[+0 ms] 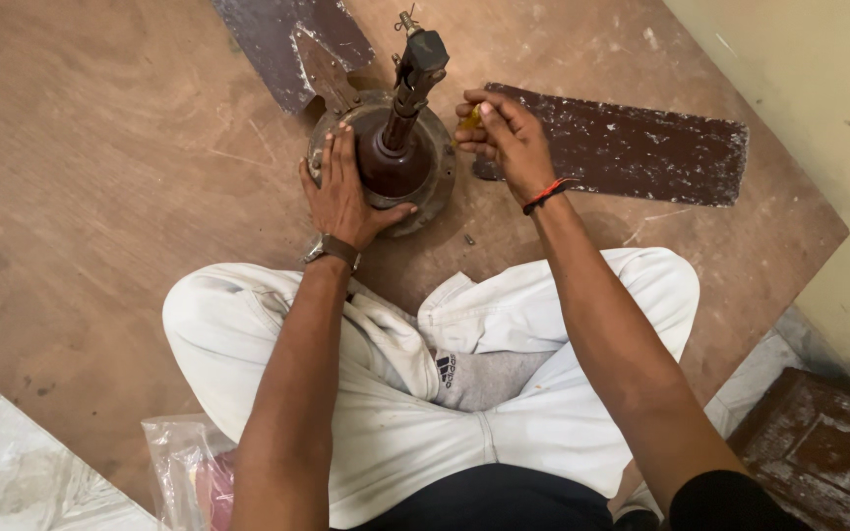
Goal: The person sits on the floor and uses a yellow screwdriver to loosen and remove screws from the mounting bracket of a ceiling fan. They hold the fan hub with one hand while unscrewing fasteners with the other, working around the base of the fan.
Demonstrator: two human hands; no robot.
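A brown ceiling fan motor (395,162) with an upright rod (415,74) lies on a wooden board in front of my crossed legs. My left hand (341,192) rests flat on the motor housing's left side, fingers spread. My right hand (504,138) is closed around a small yellow-handled tool (469,120) at the motor's right edge. Two dusty dark fan blades stick out from the motor, one to the right (632,147) and one to the upper left (287,39).
The wooden board (100,177) ends at an angled edge on the right, near a pale wall (819,118). A small screw (468,239) lies by the motor. A plastic bag (184,462) sits at my left knee. A dark tile (828,447) is at lower right.
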